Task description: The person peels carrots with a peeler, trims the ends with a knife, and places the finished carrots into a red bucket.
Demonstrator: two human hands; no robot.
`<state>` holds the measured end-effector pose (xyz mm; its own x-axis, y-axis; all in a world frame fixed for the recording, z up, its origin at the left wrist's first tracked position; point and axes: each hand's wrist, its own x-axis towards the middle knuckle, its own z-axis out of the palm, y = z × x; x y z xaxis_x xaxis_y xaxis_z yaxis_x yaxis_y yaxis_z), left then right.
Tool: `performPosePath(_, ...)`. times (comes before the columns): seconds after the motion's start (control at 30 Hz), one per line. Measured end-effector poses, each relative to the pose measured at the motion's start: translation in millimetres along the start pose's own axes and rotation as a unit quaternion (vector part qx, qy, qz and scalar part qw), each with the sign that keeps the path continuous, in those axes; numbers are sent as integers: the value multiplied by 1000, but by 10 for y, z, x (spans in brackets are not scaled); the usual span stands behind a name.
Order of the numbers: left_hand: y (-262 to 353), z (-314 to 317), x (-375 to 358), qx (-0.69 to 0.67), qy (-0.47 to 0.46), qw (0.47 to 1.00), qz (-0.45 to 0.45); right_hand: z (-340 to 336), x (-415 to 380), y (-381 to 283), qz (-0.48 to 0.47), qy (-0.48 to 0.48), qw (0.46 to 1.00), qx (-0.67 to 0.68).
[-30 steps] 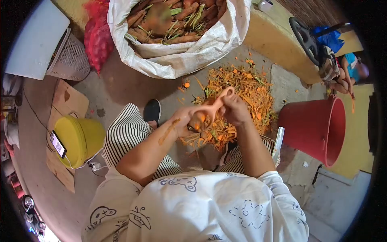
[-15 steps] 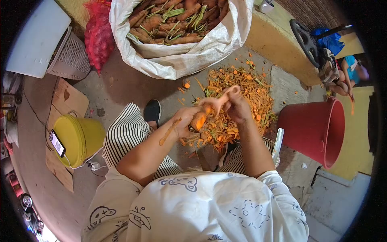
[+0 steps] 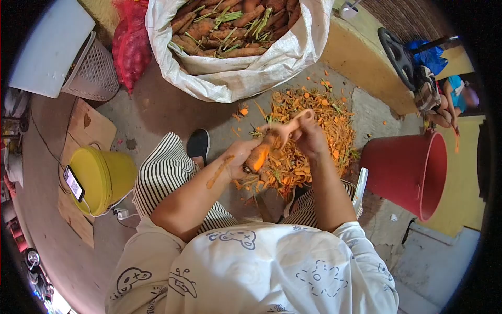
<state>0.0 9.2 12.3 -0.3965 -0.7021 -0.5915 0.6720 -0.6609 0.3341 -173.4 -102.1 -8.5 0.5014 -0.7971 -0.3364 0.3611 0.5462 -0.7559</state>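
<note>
A carrot (image 3: 258,158), partly peeled to bright orange with brown skin still on it, is gripped in my left hand (image 3: 241,156). Closed around the handle of a pale pinkish peeler (image 3: 288,127) is my right hand (image 3: 310,139). The peeler's head lies at the carrot's upper end; its blade is too small to make out. Below and beyond both hands, a heap of carrot peelings (image 3: 319,118) with cut ends and green stems spreads over the floor. A white sack (image 3: 219,86) full of unpeeled carrots (image 3: 230,36) stands in front.
At my right lies a tilted red bucket (image 3: 389,167). On my left, a phone (image 3: 74,184) leans on a yellow lidded bucket (image 3: 112,175). A red net bag (image 3: 129,57) and grey basket (image 3: 94,76) stand at upper left. Another person (image 3: 454,99) sits at far right.
The carrot has turned slightly in my left hand, showing more of its orange side. The peeler has shifted a little along it. The view has moved slightly.
</note>
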Motion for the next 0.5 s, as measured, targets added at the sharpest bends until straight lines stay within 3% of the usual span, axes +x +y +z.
performPosePath(0.07, -12, -5, -7, -6, 20, 1000, -18, -264, 151, -127, -77, 103, 991, -37)
performPosePath(0.13, -41, -53, 34, -25, -6, 1000, -8, -344, 127, -230, -88, 153, 984, -2)
performPosePath(0.23, -34, -17, 15, -58, -4, 998, -5, -35, -92, -258, -57, 44, 997, 27)
performPosePath(0.33, -25, -80, 85, -42, -28, 998, -22, 370, -349, -112, 74, -105, 992, -15)
performPosePath(0.43, -32, -57, 64, -7, -9, 1000, 8, 229, -184, 57, 65, -93, 993, -39)
performPosePath(0.47, -22, -12, 27, 4, 8, 1000, 27, 144, -81, 53, 29, -29, 999, -33)
performPosePath(0.5, 10, 49, -18, -52, 19, 998, -11, 18, 44, -9, -6, 36, 999, -28)
